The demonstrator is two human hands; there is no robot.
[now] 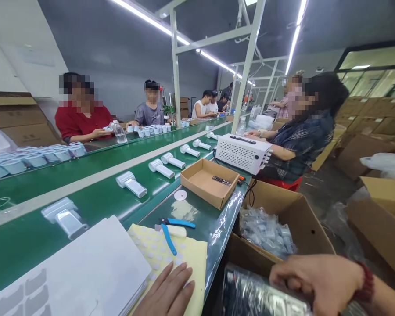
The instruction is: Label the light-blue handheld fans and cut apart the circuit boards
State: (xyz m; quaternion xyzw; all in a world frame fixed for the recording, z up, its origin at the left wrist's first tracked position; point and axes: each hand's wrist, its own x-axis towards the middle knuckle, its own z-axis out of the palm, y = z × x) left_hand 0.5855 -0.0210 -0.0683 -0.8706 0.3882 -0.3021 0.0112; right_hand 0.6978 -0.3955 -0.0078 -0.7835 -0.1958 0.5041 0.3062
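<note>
My left hand [169, 292] lies flat, fingers stretched out, on a yellow sheet of round stickers [197, 259]. Blue-handled nippers [169, 235] rest on that sheet beside a small whitish piece [177, 231]. Left of the hand is a stack of white sheets [95, 259] with grey shapes printed on the top one. Down at the right, my right hand [319, 278] is curled and slightly blurred, over the edge of a dark, shiny, plastic-wrapped bundle [256, 294]. Whatever its fingers grip is hidden from view.
Several pale handheld devices [131, 183] lie along the green conveyor [102, 206]. A shallow cardboard tray [197, 184] holds small dark parts. Past it stands a white vented box [240, 153]. A carton [292, 202] contains bagged parts [266, 230]. Co-workers sit along both sides.
</note>
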